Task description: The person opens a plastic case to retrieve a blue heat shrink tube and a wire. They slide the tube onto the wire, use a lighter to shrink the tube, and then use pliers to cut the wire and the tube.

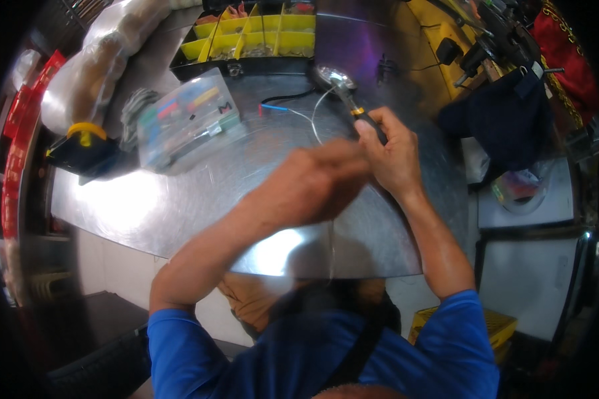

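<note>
My right hand (394, 149) is closed around the dark, yellow-banded handle of a hand tool with a shiny rounded metal head (336, 78). The head points away from me over the metal table; its exact kind is not clear. My left hand (316, 179) is smeared by motion, close beside the right hand, and whether its fingers hold anything is hidden. A thin white wire (309, 118) loops from near the tool's head down toward my hands. Its far end lies beside a blue and a red sleeve piece (273, 107) on the table.
A clear plastic case (188, 120) of coloured pieces lies left on the steel table (246, 163). Behind it stands a black box with yellow compartments (246, 36). Wrapped rolls (90, 86) are at far left. Dark cloth (509, 120) hangs over clutter at right.
</note>
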`<state>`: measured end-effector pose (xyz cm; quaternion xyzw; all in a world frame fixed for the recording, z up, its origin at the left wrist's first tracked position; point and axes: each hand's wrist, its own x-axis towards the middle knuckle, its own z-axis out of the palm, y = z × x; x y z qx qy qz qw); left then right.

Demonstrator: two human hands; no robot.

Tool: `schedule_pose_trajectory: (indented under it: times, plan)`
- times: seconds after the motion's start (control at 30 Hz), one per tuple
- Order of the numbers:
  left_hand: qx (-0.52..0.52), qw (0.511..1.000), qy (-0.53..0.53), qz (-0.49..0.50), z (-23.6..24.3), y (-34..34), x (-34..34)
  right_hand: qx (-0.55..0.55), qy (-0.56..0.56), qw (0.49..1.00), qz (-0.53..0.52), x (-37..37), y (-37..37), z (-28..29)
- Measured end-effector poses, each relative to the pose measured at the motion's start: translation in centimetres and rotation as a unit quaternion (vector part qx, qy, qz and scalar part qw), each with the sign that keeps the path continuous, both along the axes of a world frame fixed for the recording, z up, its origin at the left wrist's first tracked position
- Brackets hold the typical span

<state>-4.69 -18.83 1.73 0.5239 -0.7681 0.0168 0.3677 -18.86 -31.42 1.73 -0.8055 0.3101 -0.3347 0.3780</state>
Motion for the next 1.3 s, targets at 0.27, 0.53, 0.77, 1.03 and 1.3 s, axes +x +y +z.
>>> schedule_pose_trajectory:
  times: [0.27, 0.53, 0.77, 1.03, 1.3]
  plan:
    - [0.291, 0.916, 0.258, 0.104, 0.4, 0.2, -0.2, -0.024, -0.014, 1.000, 0.014, -0.2, 0.4, -0.1]
    - [0.053, 0.954, 0.252, 0.156, -1.3, -1.2, 0.7, -0.023, -0.012, 1.000, -0.005, -0.3, 0.1, -0.3]
    - [0.031, 0.798, 0.597, -0.079, -2.0, -2.8, 1.7, 0.001, 0.011, 1.000, 0.018, -0.5, 0.6, -0.1]
    - [0.049, 0.702, 0.701, -0.113, -1.8, -2.9, 2.7, -0.042, 0.002, 0.998, 0.041, -0.4, 1.1, -0.4]
    - [0.042, 0.748, 0.661, -0.027, -2.4, -3.5, 2.5, -0.125, 0.050, 0.990, 0.049, -0.6, 1.2, 0.4]
